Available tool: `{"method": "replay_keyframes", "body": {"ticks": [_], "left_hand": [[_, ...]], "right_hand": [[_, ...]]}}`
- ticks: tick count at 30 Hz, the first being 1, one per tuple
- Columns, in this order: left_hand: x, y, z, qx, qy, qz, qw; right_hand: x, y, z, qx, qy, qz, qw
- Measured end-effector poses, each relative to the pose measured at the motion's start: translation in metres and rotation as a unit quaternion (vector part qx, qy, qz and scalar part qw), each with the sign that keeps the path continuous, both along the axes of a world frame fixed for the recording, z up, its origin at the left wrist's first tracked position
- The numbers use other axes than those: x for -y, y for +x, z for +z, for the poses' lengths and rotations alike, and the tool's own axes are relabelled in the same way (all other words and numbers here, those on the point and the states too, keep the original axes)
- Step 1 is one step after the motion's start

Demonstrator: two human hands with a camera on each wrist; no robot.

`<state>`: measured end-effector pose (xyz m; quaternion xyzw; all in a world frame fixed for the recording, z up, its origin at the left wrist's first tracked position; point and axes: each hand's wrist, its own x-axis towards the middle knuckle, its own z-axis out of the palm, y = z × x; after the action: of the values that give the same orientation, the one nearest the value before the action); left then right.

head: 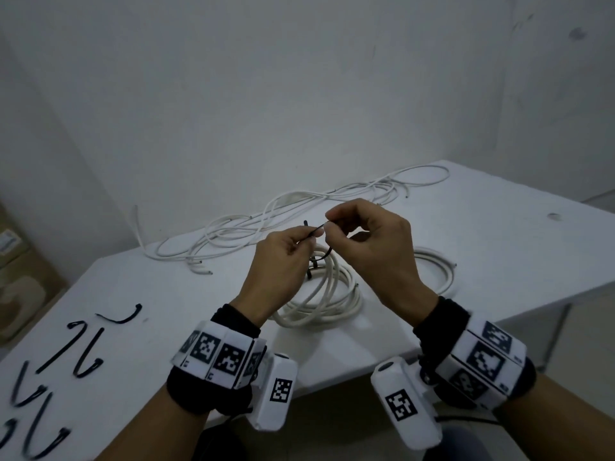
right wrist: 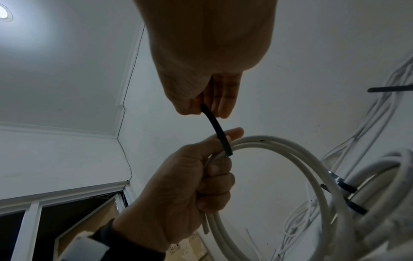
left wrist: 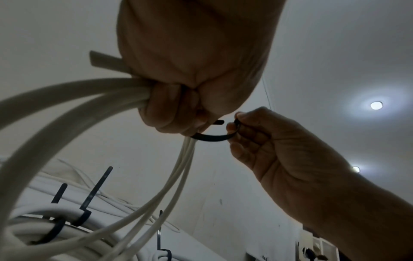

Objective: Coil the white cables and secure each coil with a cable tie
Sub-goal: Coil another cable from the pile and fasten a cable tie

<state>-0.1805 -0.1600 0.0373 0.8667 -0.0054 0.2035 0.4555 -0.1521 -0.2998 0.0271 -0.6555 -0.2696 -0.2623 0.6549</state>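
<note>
My left hand (head: 299, 241) grips the top of a white cable coil (head: 321, 296) above the white table; the fist closes round the strands (left wrist: 73, 98). A black cable tie (head: 311, 232) runs from that fist to my right hand (head: 332, 224), which pinches its free end between thumb and fingers. In the right wrist view the tie (right wrist: 215, 127) crosses the bunched cable (right wrist: 290, 155) beside the left thumb. In the left wrist view the tie (left wrist: 212, 137) curves in a half loop between both hands.
Loose white cables (head: 293, 211) sprawl across the back of the table (head: 499, 234). Another coil (head: 437, 271) lies to the right. Tied coils with black ties (left wrist: 55, 227) lie under my hands. Several spare black ties (head: 83, 351) lie at the front left.
</note>
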Motion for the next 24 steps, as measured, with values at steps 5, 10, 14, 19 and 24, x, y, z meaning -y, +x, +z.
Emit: {"method": "replay_keyframes", "body": {"ticks": [5,10,14,19,24], "left_hand": [[0.003,-0.001,0.0,0.02,0.026,0.011,0.999],[0.007,-0.004,0.001,0.03,0.062,0.013,0.998],[0.007,-0.007,0.002,0.039,0.073,0.014,0.996],[0.008,-0.008,0.005,0.035,0.077,0.022,0.996],[0.009,-0.011,0.004,0.023,0.063,0.022,0.998]], "right_hand": [[0.005,0.002,-0.003,-0.007,-0.001,0.006,1.0],[0.005,0.003,-0.004,-0.028,-0.002,0.018,0.999],[0.008,0.003,-0.003,-0.023,0.006,0.019,1.0],[0.009,0.003,-0.002,-0.026,0.012,0.018,0.999],[0.008,0.0,-0.006,-0.034,0.0,0.018,0.999]]}}
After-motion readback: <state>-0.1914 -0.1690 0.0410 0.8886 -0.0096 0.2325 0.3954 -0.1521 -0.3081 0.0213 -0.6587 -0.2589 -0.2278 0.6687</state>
